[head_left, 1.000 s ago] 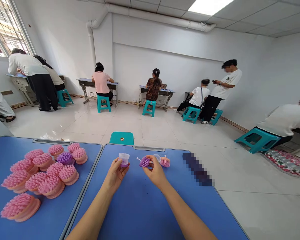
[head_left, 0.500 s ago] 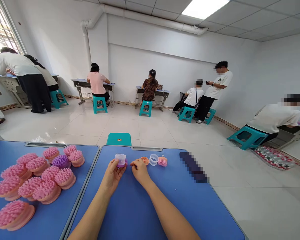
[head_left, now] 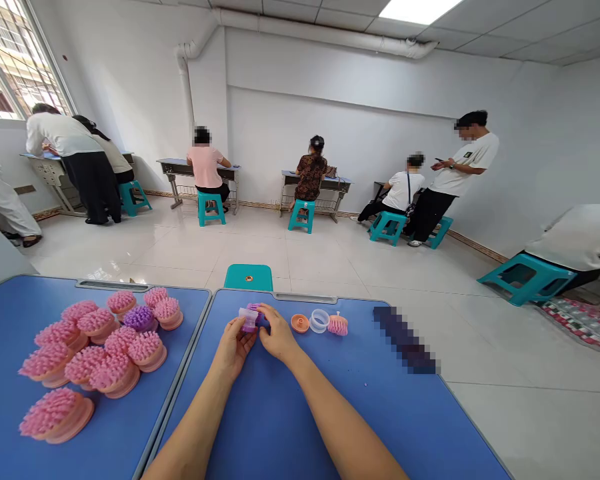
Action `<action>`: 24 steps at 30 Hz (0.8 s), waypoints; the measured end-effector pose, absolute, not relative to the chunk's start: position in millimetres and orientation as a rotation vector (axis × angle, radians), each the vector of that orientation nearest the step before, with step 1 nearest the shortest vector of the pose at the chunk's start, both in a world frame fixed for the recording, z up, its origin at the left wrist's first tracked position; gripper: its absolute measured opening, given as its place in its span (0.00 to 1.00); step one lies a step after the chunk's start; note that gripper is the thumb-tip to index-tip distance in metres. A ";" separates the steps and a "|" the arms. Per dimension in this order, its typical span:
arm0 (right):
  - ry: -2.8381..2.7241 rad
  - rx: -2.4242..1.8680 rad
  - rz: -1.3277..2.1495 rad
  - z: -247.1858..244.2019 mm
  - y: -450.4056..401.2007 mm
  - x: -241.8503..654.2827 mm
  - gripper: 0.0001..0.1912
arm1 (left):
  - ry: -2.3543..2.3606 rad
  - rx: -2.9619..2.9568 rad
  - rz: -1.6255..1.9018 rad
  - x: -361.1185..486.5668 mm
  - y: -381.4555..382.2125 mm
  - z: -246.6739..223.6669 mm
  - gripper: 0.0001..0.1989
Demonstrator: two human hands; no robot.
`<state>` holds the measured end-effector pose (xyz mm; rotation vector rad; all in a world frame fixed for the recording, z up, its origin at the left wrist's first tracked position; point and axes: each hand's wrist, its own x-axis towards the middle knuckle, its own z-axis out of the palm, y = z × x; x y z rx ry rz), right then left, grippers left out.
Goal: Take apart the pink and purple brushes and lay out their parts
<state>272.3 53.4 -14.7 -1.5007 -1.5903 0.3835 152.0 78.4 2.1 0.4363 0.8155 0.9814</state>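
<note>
My left hand (head_left: 235,347) holds a small clear plastic cup (head_left: 249,320) with purple inside it, up near the far edge of the blue table (head_left: 265,433). My right hand (head_left: 279,335) has its fingertips on a purple bristle piece (head_left: 255,309) pressed against the cup's top, partly hidden by my fingers. To the right of my hands lie an orange round cap (head_left: 300,323), a clear plastic ring (head_left: 319,321) and a pink bristle brush head (head_left: 338,325).
On the neighbouring blue table (head_left: 10,320) stands a heap of several pink massage brushes (head_left: 105,353), with a purple one (head_left: 140,319) among them. A pixelated strip (head_left: 405,340) covers the right of my table. Co-workers sit and stand at desks beyond a teal stool (head_left: 249,277).
My right hand has moved left from beside the orange cap to the cup, and the purple piece now sits at the cup's top. The view has shifted slightly.
</note>
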 end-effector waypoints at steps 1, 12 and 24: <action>-1.584 -1.501 0.385 -14.8 54.5 272.6 0.28 | 0.813 0.442 0.975 152.1 78.6 2.0 0.01; -1.476 -1.597 0.382 -26.7 49.5 282.5 0.28 | 0.867 0.593 0.961 150.9 71.2 3.7 0.10; -1.516 -1.770 0.251 -18.7 74.4 264.5 0.33 | 0.916 0.592 1.140 143.3 73.3 12.8 0.06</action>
